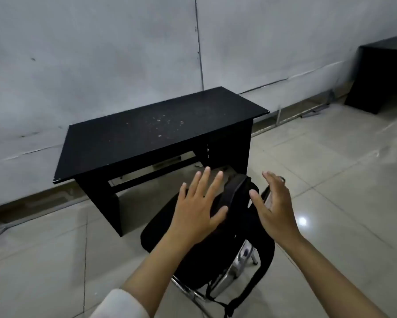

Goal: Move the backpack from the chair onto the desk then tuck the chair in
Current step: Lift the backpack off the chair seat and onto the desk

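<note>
A black backpack (236, 216) rests on a chair (241, 267) with a chrome frame, just in front of a small black desk (151, 136). Its straps hang down toward the floor at the right. My left hand (199, 212) hovers over the backpack's left side, fingers spread, holding nothing. Over its right side is my right hand (275, 210), also open with fingers apart. I cannot tell whether either hand touches the fabric. The desk top is bare apart from pale specks. The backpack and my arms hide most of the chair seat.
The desk stands against a grey wall (101, 53). A second dark desk (381, 74) stands at the far right by the wall. Cables (314, 111) run along the skirting. Pale floor tiles (330, 180) surround the chair.
</note>
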